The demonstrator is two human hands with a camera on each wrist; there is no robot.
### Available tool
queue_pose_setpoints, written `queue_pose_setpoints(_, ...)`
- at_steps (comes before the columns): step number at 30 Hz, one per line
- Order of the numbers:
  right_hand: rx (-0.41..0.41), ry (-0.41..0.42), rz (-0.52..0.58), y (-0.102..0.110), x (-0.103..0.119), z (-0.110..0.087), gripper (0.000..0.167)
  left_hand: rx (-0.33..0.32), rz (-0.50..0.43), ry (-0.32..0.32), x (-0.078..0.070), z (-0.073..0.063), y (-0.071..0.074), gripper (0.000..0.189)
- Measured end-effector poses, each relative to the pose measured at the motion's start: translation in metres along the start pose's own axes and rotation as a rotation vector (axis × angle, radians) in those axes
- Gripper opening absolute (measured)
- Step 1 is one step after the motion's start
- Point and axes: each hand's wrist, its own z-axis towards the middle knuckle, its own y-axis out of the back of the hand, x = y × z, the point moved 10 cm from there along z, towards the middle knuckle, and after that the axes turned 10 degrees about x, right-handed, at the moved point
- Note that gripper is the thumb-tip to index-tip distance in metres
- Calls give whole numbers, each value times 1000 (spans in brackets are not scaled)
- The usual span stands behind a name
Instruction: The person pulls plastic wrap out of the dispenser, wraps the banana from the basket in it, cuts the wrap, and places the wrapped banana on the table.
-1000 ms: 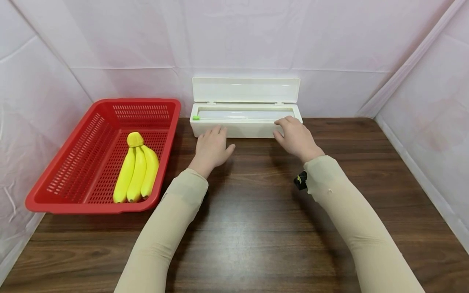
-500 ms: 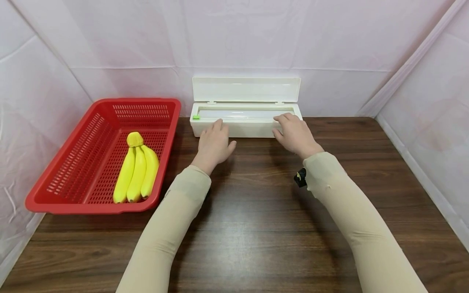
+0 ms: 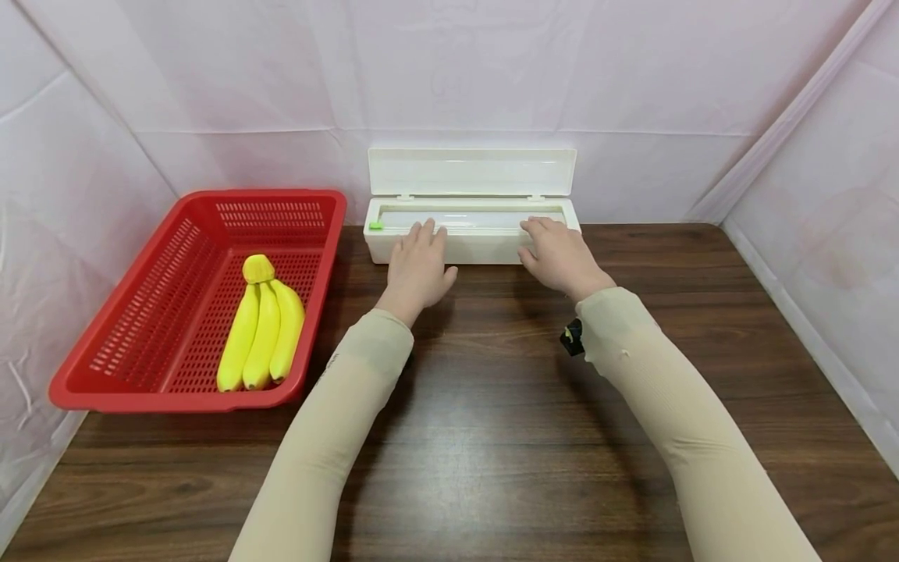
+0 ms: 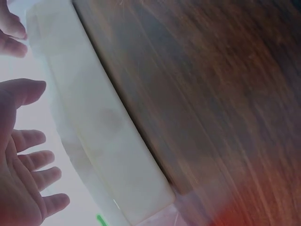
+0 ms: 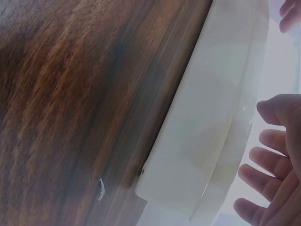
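A long white plastic wrap dispenser point(image 3: 485, 250) stands at the back of the table, its lid point(image 3: 472, 172) raised. Inside lies a pale, shiny roll of film point(image 3: 485, 220), and a small green slider point(image 3: 375, 225) sits at the left end of the front rim. My left hand point(image 3: 417, 269), fingers spread and fairly straight, is over the dispenser's front edge left of its middle. Toward the right end, my right hand point(image 3: 560, 256) hovers with loosely bent fingers near the same edge. Neither hand holds anything in the wrist views; whether the fingertips touch the rim I cannot tell.
A red perforated basket point(image 3: 190, 402) stands on the left, with a bunch of yellow bananas point(image 3: 265, 336) inside. Dark wood-grain tabletop point(image 3: 485, 437) stretches in front of the dispenser. White cloth walls point(image 3: 463, 70) enclose the back and sides.
My left hand has shifted slightly to the right and forward, its fingers now reaching over the dispenser's front edge. My right hand has moved slightly left. The dispenser and basket stay in place.
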Motion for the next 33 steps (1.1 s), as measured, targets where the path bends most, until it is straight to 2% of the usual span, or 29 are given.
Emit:
queue_pose_setpoints(10, 30, 9, -23, -4, 2, 4, 52, 33, 43, -3, -6, 10, -3, 73)
queue_pose_setpoints(17, 31, 20, -60, -3, 4, 10, 53, 20, 86, -15, -11, 20, -3, 73)
queue_pose_setpoints(26, 159, -14, -55, -14, 0, 13, 63, 38, 104, -39, -19, 26, -2, 72)
queue_pose_setpoints(33, 119, 8, -68, -9, 3, 16, 56, 31, 130, -32, -21, 30, 1, 69)
